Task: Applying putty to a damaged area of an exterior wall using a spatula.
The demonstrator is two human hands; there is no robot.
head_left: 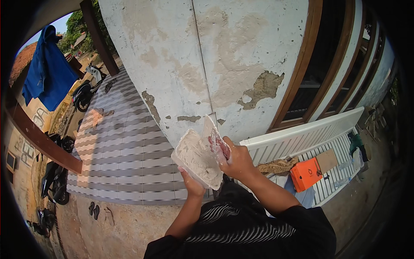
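Open air lies left of the hand-held white tray (pixel 176 156), above the striped tiled floor (pixel 125 159). Over the tray's right side, the putty-coated spreader (pixel 209 128) and right hand (pixel 239 162) block access. Ahead stands the patched wall (pixel 241 52); rightward, a white slatted seat (pixel 302 137) bars the way.

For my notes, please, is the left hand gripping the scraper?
No, the right hand grips the scraper; the left hand supports the paste-filled container.
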